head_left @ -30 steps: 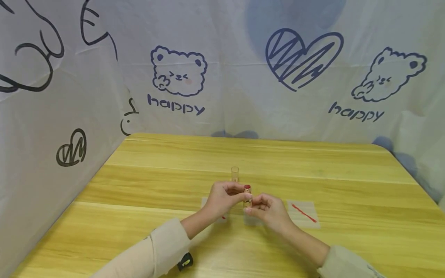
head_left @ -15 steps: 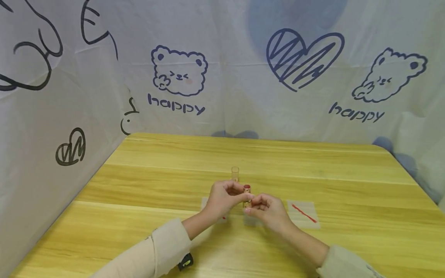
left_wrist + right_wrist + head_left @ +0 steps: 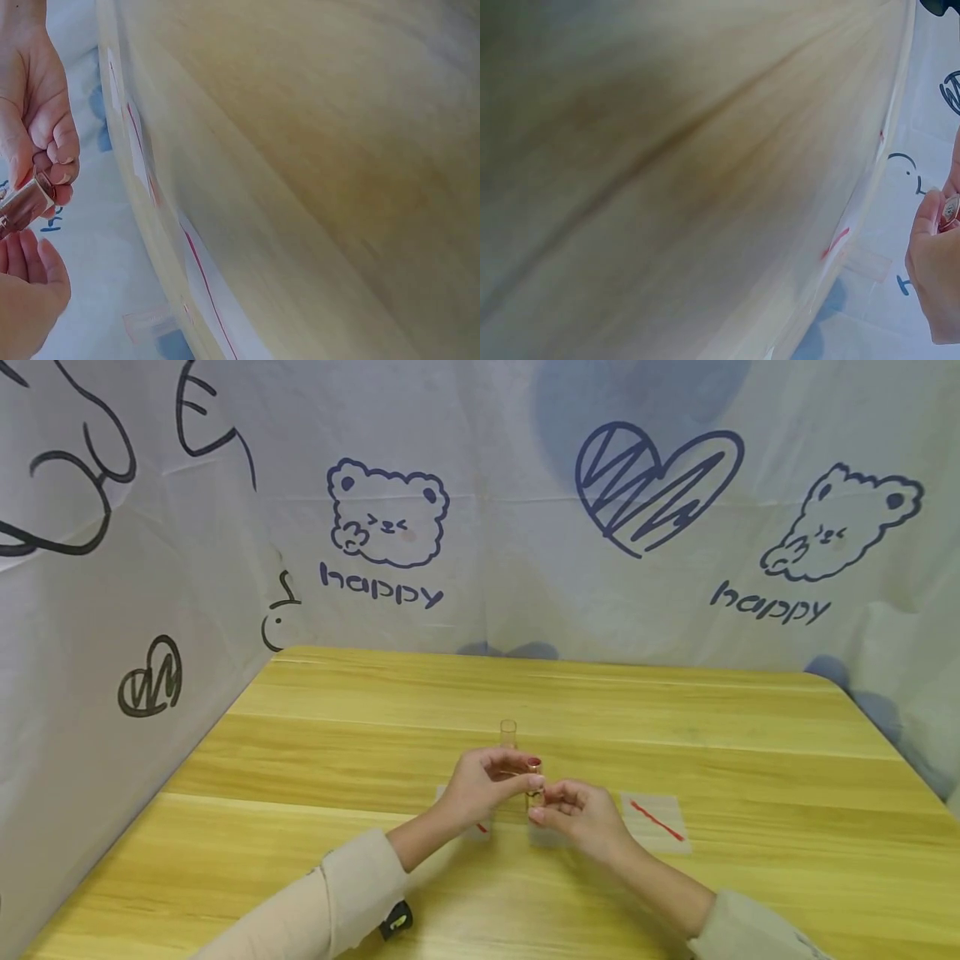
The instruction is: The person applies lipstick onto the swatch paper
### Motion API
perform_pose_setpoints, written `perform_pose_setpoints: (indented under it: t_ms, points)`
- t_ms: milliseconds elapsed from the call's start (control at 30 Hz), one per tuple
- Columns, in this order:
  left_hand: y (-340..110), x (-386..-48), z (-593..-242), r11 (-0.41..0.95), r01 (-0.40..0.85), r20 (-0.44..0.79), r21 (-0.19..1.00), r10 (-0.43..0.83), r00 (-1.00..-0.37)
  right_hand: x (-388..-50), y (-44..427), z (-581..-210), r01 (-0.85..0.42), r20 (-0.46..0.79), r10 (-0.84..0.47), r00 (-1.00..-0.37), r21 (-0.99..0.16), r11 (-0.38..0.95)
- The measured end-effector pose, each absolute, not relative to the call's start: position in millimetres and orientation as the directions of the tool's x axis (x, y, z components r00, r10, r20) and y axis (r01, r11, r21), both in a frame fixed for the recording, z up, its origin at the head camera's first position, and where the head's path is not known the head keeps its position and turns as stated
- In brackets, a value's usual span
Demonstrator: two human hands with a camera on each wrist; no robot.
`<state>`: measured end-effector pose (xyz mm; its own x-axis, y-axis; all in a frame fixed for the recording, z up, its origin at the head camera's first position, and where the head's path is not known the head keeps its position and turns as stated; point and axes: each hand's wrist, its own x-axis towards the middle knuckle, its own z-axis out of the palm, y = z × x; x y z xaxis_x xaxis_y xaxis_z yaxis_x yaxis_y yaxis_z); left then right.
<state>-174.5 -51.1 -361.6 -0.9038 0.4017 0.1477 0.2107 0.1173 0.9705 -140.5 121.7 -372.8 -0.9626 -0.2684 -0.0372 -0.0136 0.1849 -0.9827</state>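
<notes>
Between the two hands a lipstick (image 3: 535,769) stands upright above the table, its dark red top just showing at the rim of a shiny gold tube. My left hand (image 3: 477,789) pinches the upper part of the tube between thumb and fingers. Lower down, my right hand (image 3: 587,817) holds its base with thumb and fingertips. The left wrist view shows the copper-gold tube (image 3: 26,204) from the side, fingers on both ends. Only a small piece of the lipstick (image 3: 950,212) appears in the right wrist view. Just behind the hands stands a clear cap (image 3: 508,732).
A paper slip (image 3: 677,814) with a red streak lies right of the hands. Another slip (image 3: 444,793) is partly hidden by the left hand, and a third (image 3: 546,837) lies under the lipstick. A black object (image 3: 396,920) shows beside the left sleeve. Printed cloth (image 3: 487,527) hangs behind the table.
</notes>
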Motion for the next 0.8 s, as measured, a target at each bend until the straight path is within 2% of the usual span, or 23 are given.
perform_pose_setpoints:
  t_ms: [367,800]
  points:
    - [-51.5,-174.6,-361.3,0.086,0.264,0.190,0.961,0.490,-0.851,-140.5,122.5,-375.4,-0.018,-0.040,-0.287,-0.957,-0.980,0.197]
    - [-49.3,-175.4,-364.7,0.126,0.274,0.191,0.953,0.452,-0.871,-141.9,122.0,-376.5,-0.004,-0.051,-0.276,-0.960,-0.981,0.193]
